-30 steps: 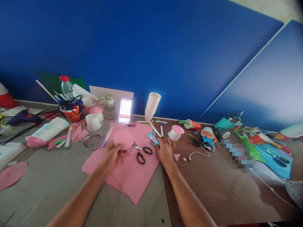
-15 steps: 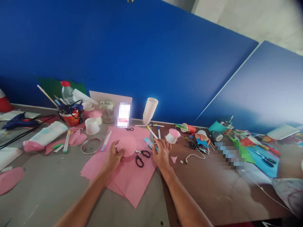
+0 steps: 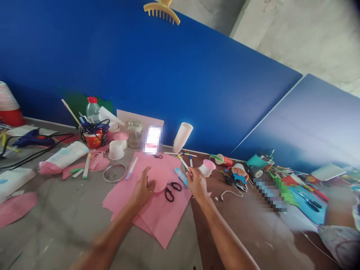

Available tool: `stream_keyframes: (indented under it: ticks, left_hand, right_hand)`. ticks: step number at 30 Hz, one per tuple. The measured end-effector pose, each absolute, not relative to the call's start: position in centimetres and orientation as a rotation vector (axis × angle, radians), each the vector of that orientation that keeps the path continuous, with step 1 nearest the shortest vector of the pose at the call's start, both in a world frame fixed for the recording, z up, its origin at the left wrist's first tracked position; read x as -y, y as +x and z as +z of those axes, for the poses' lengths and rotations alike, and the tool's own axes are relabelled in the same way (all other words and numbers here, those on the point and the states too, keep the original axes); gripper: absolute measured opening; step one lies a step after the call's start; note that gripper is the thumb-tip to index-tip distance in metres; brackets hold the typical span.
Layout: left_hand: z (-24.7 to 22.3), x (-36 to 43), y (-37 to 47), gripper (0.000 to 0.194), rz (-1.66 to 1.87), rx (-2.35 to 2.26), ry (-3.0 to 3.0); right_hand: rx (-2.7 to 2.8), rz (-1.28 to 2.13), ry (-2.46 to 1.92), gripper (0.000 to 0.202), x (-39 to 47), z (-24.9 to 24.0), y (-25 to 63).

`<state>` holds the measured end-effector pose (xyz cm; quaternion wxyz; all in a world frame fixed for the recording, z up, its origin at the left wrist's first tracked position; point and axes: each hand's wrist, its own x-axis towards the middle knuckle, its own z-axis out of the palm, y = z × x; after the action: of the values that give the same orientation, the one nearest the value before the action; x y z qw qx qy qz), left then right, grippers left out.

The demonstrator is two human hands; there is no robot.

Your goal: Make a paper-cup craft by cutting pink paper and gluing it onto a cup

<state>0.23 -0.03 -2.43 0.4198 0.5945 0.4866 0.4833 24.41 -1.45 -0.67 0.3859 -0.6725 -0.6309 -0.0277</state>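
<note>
My left hand [image 3: 144, 190] lies at the left edge of a pink paper circle [image 3: 159, 176], thumb and forefinger apart, the thumb touching the paper. The circle rests on pink paper sheets [image 3: 165, 225]. Black-handled scissors [image 3: 172, 191] sit just right of the circle. My right hand [image 3: 197, 183] is closed, its fingertips pinching the near end of a white marker [image 3: 183, 162] with a yellow tip. Under that hand's left side is a light-blue tube [image 3: 181, 175], partly covered. A blue-ended marker [image 3: 191, 161] lies just beyond the fingers.
A stack of white paper cups [image 3: 182, 137] leans near the blue partition [image 3: 168, 75]. A tape roll [image 3: 114, 173] and a purple-white marker [image 3: 131, 168] lie left. A pink-topped cup [image 3: 207, 167] and a white cable [image 3: 232, 193] lie right. Another person's arm [image 3: 339, 206] is at far right.
My right hand has shifted from over the light-blue tube to the marker's end, its fingers drawn together. My left thumb and forefinger are spread wider. The view has tilted, showing a yellow claw clip above.
</note>
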Motion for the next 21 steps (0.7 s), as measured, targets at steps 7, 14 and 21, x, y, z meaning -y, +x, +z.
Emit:
stream_keyframes:
  ticks: [7, 14, 21]
  left_hand:
    - [-2.5, 0.1, 0.2, 0.062, 1.161, -1.236, 1.525]
    - [-2.0, 0.3, 0.6, 0.068, 1.147, -1.101, 1.265]
    - [-1.3, 0.5, 0.7, 0.065, 1.119, -1.058, 1.218]
  right_hand:
    - [1.612, 0.12, -1.597, 0.028, 1.9, -0.6, 22.3]
    - [1.538, 0.726, -1.376, 0.032, 2.0, -0.3, 19.2]
    - [1.456, 0.872, -1.35, 0.008, 1.9, -1.5, 18.7]
